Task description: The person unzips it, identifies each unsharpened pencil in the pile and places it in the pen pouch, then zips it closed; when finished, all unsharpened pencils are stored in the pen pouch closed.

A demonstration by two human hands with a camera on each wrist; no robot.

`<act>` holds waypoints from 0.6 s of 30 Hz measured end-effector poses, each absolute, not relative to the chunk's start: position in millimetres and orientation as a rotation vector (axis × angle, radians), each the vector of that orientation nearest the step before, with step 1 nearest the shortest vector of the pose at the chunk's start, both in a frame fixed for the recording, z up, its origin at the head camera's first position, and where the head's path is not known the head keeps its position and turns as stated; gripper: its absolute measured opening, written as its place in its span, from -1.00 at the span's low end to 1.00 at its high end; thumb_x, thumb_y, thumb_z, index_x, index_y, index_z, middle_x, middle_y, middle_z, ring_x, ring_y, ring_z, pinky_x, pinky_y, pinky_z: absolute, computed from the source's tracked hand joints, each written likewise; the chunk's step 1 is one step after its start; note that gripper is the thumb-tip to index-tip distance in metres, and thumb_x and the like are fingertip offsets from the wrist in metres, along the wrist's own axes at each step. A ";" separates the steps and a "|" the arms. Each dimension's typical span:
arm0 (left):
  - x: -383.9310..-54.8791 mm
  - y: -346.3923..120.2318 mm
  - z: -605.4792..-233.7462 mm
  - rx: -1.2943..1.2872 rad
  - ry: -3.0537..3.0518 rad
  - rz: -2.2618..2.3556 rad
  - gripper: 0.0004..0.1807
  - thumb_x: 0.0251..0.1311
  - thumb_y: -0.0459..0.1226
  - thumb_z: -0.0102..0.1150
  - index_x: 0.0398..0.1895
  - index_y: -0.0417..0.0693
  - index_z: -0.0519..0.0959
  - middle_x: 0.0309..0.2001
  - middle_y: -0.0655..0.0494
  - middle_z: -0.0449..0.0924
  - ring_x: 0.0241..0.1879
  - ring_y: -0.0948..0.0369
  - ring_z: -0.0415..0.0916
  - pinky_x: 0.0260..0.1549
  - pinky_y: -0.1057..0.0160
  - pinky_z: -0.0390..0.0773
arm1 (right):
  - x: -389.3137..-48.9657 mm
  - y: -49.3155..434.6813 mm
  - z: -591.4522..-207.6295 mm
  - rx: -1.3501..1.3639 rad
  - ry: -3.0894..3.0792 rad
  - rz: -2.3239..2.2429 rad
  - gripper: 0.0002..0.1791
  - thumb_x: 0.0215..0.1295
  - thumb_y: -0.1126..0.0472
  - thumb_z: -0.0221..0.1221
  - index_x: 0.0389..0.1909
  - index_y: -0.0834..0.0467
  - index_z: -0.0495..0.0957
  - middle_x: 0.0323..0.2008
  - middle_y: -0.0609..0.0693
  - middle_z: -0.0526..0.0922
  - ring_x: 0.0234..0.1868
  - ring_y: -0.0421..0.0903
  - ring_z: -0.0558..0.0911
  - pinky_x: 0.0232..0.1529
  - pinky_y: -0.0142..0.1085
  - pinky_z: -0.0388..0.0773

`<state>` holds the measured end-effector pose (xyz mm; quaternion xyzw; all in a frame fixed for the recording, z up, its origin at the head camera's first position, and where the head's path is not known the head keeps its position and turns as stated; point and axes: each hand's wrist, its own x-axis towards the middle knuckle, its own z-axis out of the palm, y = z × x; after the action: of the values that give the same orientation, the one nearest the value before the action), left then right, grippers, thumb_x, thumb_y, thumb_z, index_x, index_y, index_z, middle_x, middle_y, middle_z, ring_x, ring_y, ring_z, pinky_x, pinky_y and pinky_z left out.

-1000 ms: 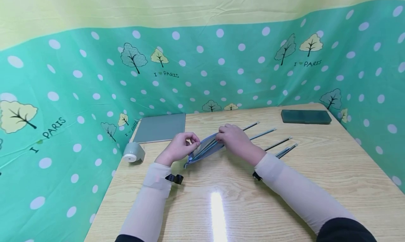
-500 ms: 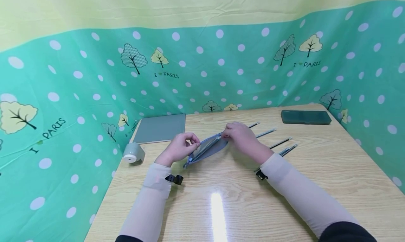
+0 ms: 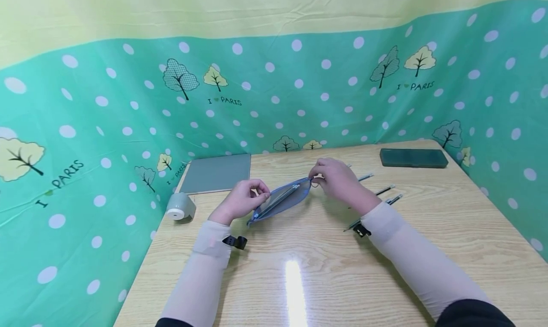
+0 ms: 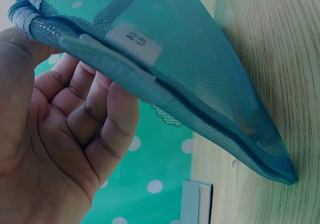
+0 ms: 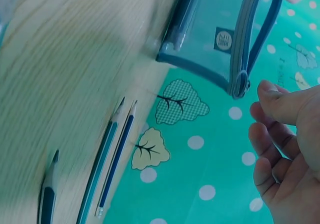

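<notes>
A blue mesh pencil case (image 3: 301,194) is held tilted above the table, its zip side gaping, with pencils (image 3: 278,202) inside. My left hand (image 3: 241,201) pinches its far edge near the left end; in the left wrist view the thumb is partly hidden by the mesh (image 4: 200,59). My right hand (image 3: 340,182) is at the case's right corner, beside the zip pull (image 5: 241,81). The right wrist view has a slight gap between the loosely bent fingers and the zip. Loose pencils (image 5: 102,154) lie on the table below the right wrist.
A dark green flat box (image 3: 413,158) lies at the back right of the wooden table (image 3: 342,279). At the back left is a grey board (image 3: 220,173), with a small grey-and-white rounded object (image 3: 181,206) in front. A patterned curtain (image 3: 274,94) hangs behind.
My right hand has moved right along the case's opening to its right corner, uncovering the pencil ends inside. My left hand has kept its hold in nearly the same spot.
</notes>
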<state>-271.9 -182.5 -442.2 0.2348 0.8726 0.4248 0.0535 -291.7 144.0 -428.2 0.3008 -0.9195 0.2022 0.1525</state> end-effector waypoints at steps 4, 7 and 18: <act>-271.5 -182.9 -441.7 0.711 2.656 1.287 -0.95 0.47 -0.25 0.26 -0.19 0.03 0.68 -0.26 0.09 0.61 -0.56 0.17 0.54 -0.55 0.21 0.57 | -293.9 150.0 -429.1 0.823 -2.676 0.593 -0.87 0.35 0.25 0.42 -0.13 0.00 0.80 -0.28 -0.17 0.61 -0.23 -0.09 0.62 -0.18 -0.15 0.58; -271.4 -183.5 -440.5 0.709 2.662 1.277 -0.95 0.46 -0.26 0.27 -0.19 0.02 0.69 -0.26 0.10 0.61 -0.53 0.17 0.54 -0.52 0.22 0.57 | -294.5 153.8 -430.0 0.798 -2.693 0.597 -0.86 0.37 0.25 0.40 -0.10 0.01 0.79 -0.23 -0.15 0.64 -0.16 -0.06 0.65 -0.09 -0.11 0.61; -272.5 -184.8 -440.9 0.767 2.689 1.234 -0.90 0.48 -0.22 0.27 -0.18 -0.04 0.72 -0.26 0.15 0.63 -0.49 0.15 0.58 -0.41 0.20 0.58 | -291.0 165.8 -437.0 0.788 -2.686 0.674 -0.80 0.34 0.33 0.41 -0.06 0.08 0.77 -0.19 -0.08 0.67 -0.15 -0.05 0.70 -0.13 -0.11 0.66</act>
<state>-272.5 -184.8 -440.9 0.2508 0.8790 0.4034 0.0424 -291.0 165.8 -437.0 0.2712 -0.9249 0.2321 0.1310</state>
